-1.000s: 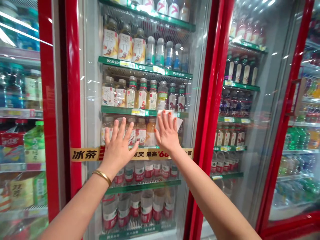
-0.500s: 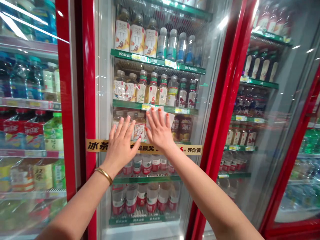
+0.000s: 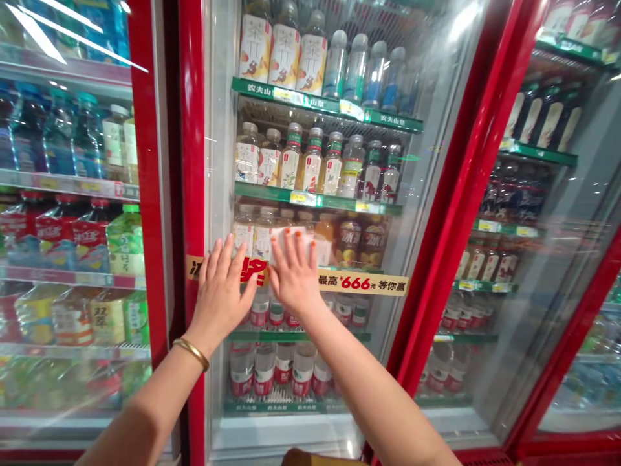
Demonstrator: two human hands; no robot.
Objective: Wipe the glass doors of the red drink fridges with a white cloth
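Observation:
My left hand (image 3: pixel 220 288) lies with spread fingers against the glass door, over the left part of a yellow printed strip (image 3: pixel 359 283). To its right, my right hand (image 3: pixel 295 275) is flat over a white cloth or tissue (image 3: pixel 323 251), pressing it to the glass. The fingers of this hand are stretched out on top of the cloth, which shows above and beside them. A gold bracelet (image 3: pixel 191 354) circles my left wrist. Behind the glass, several bottles (image 3: pixel 313 167) stand in rows on shelves.
A red door frame (image 3: pixel 193 162) runs up the left of this door and another red frame (image 3: pixel 466 175) slants up its right. More glass-fronted coolers with drinks (image 3: pixel 92 243) stand on both sides. Ceiling lights reflect in the glass.
Against the door, my right hand and the cloth have shifted left and slightly down, closer to my left hand. More of the strip's right part shows. The camera view has shifted.

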